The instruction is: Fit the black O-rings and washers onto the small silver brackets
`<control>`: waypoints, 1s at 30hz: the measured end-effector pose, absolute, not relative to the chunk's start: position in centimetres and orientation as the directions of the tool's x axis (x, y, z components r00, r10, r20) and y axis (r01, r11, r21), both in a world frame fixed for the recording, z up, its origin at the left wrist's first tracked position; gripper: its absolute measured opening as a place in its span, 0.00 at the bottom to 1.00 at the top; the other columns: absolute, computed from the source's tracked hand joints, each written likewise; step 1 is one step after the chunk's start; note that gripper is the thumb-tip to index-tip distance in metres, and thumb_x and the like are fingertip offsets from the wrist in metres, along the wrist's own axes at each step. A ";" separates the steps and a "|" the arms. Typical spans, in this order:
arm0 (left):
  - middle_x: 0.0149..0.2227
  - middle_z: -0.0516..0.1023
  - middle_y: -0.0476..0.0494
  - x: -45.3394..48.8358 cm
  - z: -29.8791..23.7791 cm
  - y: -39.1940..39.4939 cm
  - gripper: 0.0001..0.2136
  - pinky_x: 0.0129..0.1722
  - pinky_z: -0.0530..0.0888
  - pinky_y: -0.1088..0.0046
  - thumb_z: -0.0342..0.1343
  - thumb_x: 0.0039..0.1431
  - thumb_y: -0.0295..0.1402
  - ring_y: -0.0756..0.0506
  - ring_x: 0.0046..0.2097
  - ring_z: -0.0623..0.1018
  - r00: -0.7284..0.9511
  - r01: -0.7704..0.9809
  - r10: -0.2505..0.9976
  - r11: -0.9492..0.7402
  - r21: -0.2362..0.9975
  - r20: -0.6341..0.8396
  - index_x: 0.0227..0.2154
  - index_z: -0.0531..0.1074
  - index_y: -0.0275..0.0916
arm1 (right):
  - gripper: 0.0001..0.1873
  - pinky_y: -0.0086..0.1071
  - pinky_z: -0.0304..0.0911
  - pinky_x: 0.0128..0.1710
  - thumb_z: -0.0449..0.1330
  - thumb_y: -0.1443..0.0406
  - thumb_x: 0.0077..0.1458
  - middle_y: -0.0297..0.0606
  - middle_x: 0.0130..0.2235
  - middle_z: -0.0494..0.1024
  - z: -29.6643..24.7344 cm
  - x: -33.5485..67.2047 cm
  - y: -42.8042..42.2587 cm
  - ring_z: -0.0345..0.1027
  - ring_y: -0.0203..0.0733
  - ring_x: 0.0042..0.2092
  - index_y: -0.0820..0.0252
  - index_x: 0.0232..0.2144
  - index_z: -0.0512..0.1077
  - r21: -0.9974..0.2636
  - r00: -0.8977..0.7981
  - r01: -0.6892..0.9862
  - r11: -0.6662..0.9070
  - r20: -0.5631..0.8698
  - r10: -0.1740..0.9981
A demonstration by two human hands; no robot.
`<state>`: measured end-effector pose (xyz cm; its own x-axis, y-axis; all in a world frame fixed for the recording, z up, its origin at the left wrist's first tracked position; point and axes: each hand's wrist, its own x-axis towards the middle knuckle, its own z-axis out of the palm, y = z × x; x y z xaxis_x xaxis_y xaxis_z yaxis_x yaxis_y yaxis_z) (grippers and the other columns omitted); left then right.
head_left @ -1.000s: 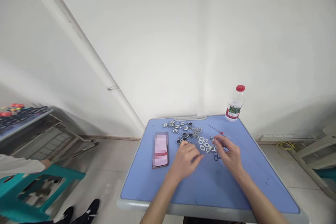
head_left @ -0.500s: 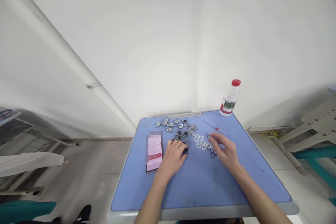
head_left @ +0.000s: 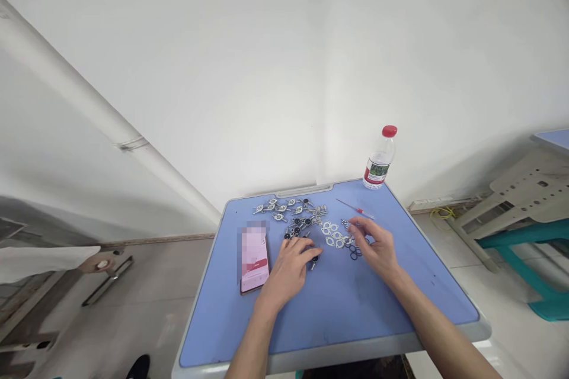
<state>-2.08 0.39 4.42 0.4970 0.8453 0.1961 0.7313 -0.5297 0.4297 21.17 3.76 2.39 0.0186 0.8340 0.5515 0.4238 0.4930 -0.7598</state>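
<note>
My left hand [head_left: 290, 265] is closed at the middle of the blue table, its fingertips on a small metal part with a black round end [head_left: 315, 260]. Just beyond it lie several similar metal parts [head_left: 296, 222]. My right hand [head_left: 377, 247] has thumb and forefinger drawn together beside a little pile of tiny metal pieces [head_left: 344, 223]; whatever is between the fingertips is too small to make out. Flat oval metal plates with holes [head_left: 330, 241] lie between the hands. Black rings [head_left: 354, 253] lie below my right fingers, partly covered.
A phone [head_left: 255, 260] with a lit screen lies left of my left hand. At the back right stands a bottle with a red cap [head_left: 379, 160], and a screwdriver [head_left: 355, 209] lies in front of it. The wall [head_left: 267, 71] rises behind the table [head_left: 329, 320].
The view has shifted slightly, so the table appears a little further left. My left fingers have shifted over the metal part, which now points toward me. My right hand stays by the tiny pieces.
</note>
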 end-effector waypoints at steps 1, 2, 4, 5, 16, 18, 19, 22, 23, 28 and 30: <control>0.46 0.73 0.45 -2.0 4.3 0.4 0.23 0.48 0.66 0.61 0.44 0.58 0.15 0.43 0.48 0.71 0.509 0.730 0.842 -0.532 0.428 0.178 0.49 0.71 0.47 | 0.06 0.30 0.65 0.27 0.56 0.64 0.60 0.34 0.27 0.75 2.4 21.2 3.7 0.65 0.35 0.25 0.58 0.38 0.72 -0.763 0.021 0.426 0.487 0.546 0.837; 0.44 0.74 0.45 -1.9 4.2 0.4 0.22 0.48 0.67 0.61 0.44 0.60 0.17 0.43 0.46 0.71 0.514 0.731 0.842 -0.529 0.432 0.161 0.49 0.72 0.46 | 0.07 0.30 0.66 0.27 0.56 0.63 0.60 0.34 0.27 0.75 2.5 21.2 3.7 0.65 0.35 0.25 0.58 0.38 0.72 -0.767 0.021 0.427 0.479 0.538 0.842; 0.41 0.74 0.46 -1.8 4.1 0.4 0.17 0.47 0.67 0.61 0.47 0.62 0.20 0.44 0.44 0.71 0.511 0.734 0.850 -0.510 0.449 0.130 0.47 0.72 0.45 | 0.08 0.31 0.66 0.28 0.55 0.62 0.60 0.35 0.28 0.76 2.4 21.2 3.7 0.65 0.36 0.25 0.58 0.38 0.72 -0.774 0.021 0.432 0.463 0.522 0.853; 0.40 0.74 0.46 -1.7 4.0 0.3 0.15 0.47 0.67 0.62 0.49 0.62 0.21 0.44 0.44 0.71 0.505 0.736 0.855 -0.498 0.459 0.119 0.46 0.72 0.44 | 0.08 0.31 0.66 0.28 0.55 0.61 0.61 0.35 0.28 0.76 2.4 21.2 3.7 0.65 0.36 0.25 0.58 0.38 0.72 -0.775 0.020 0.437 0.456 0.515 0.857; 0.31 0.72 0.50 -0.3 3.7 0.2 0.11 0.40 0.67 0.65 0.65 0.52 0.35 0.44 0.38 0.70 0.451 0.768 0.890 -0.428 0.476 0.073 0.27 0.68 0.39 | 0.09 0.30 0.65 0.28 0.54 0.62 0.61 0.35 0.29 0.75 2.4 21.5 4.0 0.65 0.34 0.25 0.59 0.39 0.72 -0.790 0.048 0.423 0.445 0.509 0.859; 0.31 0.72 0.50 -0.2 3.5 0.2 0.12 0.40 0.66 0.66 0.66 0.51 0.37 0.44 0.37 0.70 0.459 0.765 0.885 -0.439 0.470 0.080 0.26 0.67 0.40 | 0.09 0.29 0.65 0.28 0.55 0.62 0.60 0.35 0.29 0.75 2.4 21.5 4.0 0.65 0.35 0.25 0.59 0.38 0.72 -0.790 0.048 0.422 0.445 0.510 0.859; 0.31 0.72 0.50 -0.3 3.5 0.2 0.13 0.40 0.66 0.65 0.66 0.51 0.38 0.44 0.37 0.70 0.461 0.764 0.884 -0.443 0.469 0.083 0.26 0.67 0.40 | 0.09 0.29 0.65 0.27 0.55 0.61 0.60 0.36 0.29 0.75 2.4 21.5 4.0 0.65 0.35 0.25 0.59 0.38 0.72 -0.791 0.050 0.423 0.442 0.507 0.860; 0.31 0.72 0.50 -0.4 3.5 0.2 0.14 0.41 0.65 0.65 0.67 0.49 0.40 0.44 0.37 0.71 0.461 0.762 0.883 -0.442 0.473 0.082 0.27 0.67 0.40 | 0.09 0.30 0.65 0.28 0.54 0.61 0.60 0.35 0.28 0.74 2.6 21.6 4.0 0.65 0.35 0.25 0.59 0.38 0.72 -0.797 0.059 0.431 0.424 0.494 0.868; 0.31 0.72 0.51 -0.4 3.5 0.1 0.14 0.42 0.65 0.65 0.67 0.49 0.40 0.44 0.38 0.71 0.460 0.761 0.884 -0.439 0.477 0.080 0.28 0.67 0.40 | 0.10 0.30 0.65 0.28 0.54 0.61 0.60 0.34 0.27 0.74 2.7 21.7 4.1 0.64 0.35 0.25 0.59 0.38 0.71 -0.801 0.071 0.431 0.416 0.489 0.869; 0.33 0.72 0.51 -0.3 3.7 0.0 0.12 0.44 0.64 0.64 0.67 0.50 0.36 0.45 0.39 0.71 0.469 0.750 0.880 -0.443 0.491 0.079 0.29 0.68 0.41 | 0.12 0.29 0.63 0.28 0.53 0.59 0.60 0.32 0.24 0.69 3.4 22.3 4.5 0.62 0.35 0.25 0.59 0.39 0.72 -0.838 0.171 0.422 0.345 0.448 0.878; 0.33 0.72 0.51 -0.2 3.7 0.1 0.11 0.44 0.64 0.64 0.66 0.51 0.36 0.45 0.39 0.70 0.469 0.748 0.879 -0.445 0.492 0.083 0.28 0.68 0.41 | 0.13 0.29 0.62 0.27 0.53 0.58 0.61 0.31 0.23 0.68 3.6 22.6 4.7 0.61 0.35 0.25 0.59 0.38 0.73 -0.844 0.185 0.434 0.315 0.425 0.886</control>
